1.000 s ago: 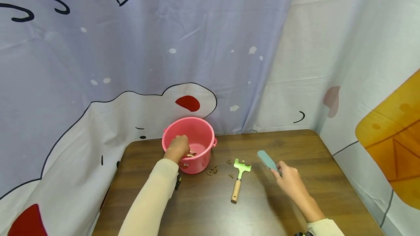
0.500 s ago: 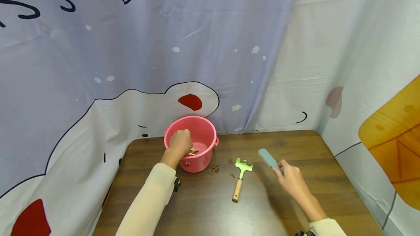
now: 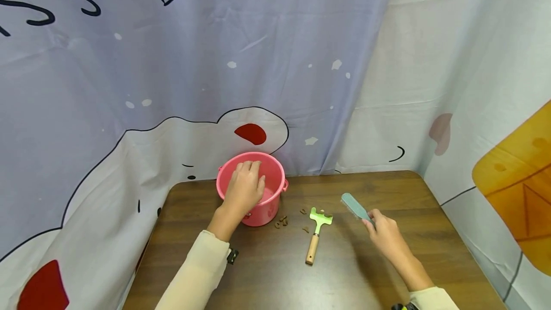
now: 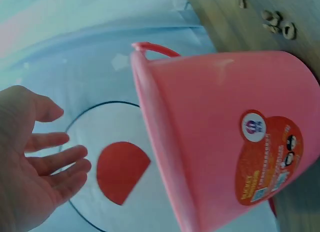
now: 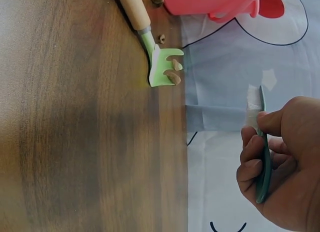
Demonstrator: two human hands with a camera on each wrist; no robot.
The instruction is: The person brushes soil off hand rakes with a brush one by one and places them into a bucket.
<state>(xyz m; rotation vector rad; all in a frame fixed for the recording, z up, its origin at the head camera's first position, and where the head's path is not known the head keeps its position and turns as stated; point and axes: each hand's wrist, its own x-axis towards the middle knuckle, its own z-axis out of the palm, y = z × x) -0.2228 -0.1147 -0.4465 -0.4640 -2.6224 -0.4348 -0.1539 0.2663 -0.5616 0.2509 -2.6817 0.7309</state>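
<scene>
My left hand [image 3: 244, 188] is over the mouth of a pink bucket [image 3: 263, 214], its back toward the head camera. In the left wrist view the fingers [image 4: 65, 162] are loosely extended and hold nothing, beside the rim of the bucket [image 4: 225, 112]. The bucket's inside is partly hidden behind this hand in the head view. On the right, my right hand [image 3: 387, 237] grips the handle of a teal brush [image 3: 355, 205] above the table. Pale bristles [image 5: 253, 104] show at the brush's far end in the right wrist view.
Between the hands lies a small hand rake [image 3: 319, 220] with a green head and wooden handle. Several small brown curled pieces [image 3: 281, 222] are scattered by the bucket and rake. The wooden table [image 3: 267, 276] meets a printed curtain [image 3: 301, 85] at the back.
My left hand has risen from inside the bucket and its curled fingers have opened. Small pale pieces seen beside it earlier no longer show. The right hand still holds the brush.
</scene>
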